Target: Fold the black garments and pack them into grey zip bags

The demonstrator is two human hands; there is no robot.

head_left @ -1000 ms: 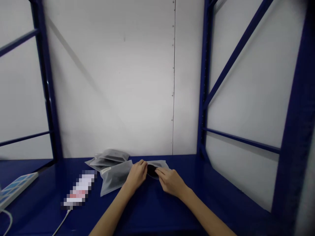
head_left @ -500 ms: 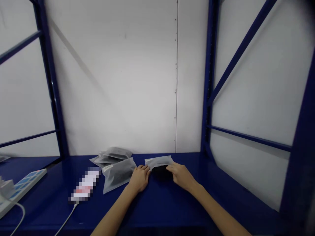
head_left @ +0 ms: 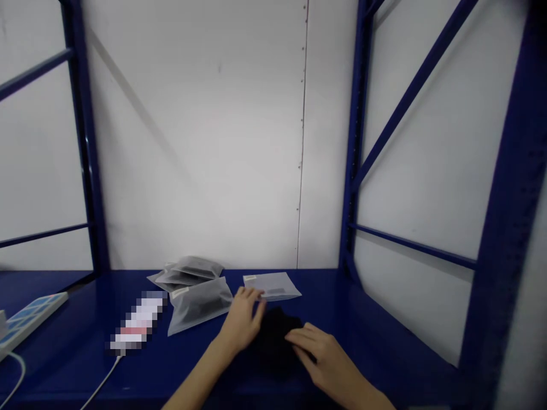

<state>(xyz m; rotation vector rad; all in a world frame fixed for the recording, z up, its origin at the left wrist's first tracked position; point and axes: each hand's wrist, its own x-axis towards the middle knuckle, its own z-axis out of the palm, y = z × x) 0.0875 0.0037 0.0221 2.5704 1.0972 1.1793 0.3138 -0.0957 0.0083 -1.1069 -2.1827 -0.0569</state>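
Observation:
A crumpled black cloth item (head_left: pixel 276 336) lies on the blue shelf top in front of me; its exact kind cannot be made out. My right hand (head_left: pixel 325 356) pinches its right side between thumb and fingers. My left hand (head_left: pixel 243 319) is at the cloth's left edge, thumb apart from the fingers, gripping nothing that I can see. Just beyond its fingertips a frosted zip bag (head_left: pixel 277 283) with a small pale label lies flat; whether the fingers touch it, I cannot tell.
Left of my left hand lies a filled frosted bag (head_left: pixel 200 304), with several more bags (head_left: pixel 190 270) piled behind it. Further left are a phone (head_left: pixel 139 322) on a white cable and a power strip (head_left: pixel 34 319). Blue rack posts (head_left: pixel 352 142) and a white wall (head_left: pixel 205 142) enclose the shelf.
The black cloth has come out of the frosted bag and nearer to me, drawn by my right hand. The bag now lies flat behind it. My left hand has loosened from the bag.

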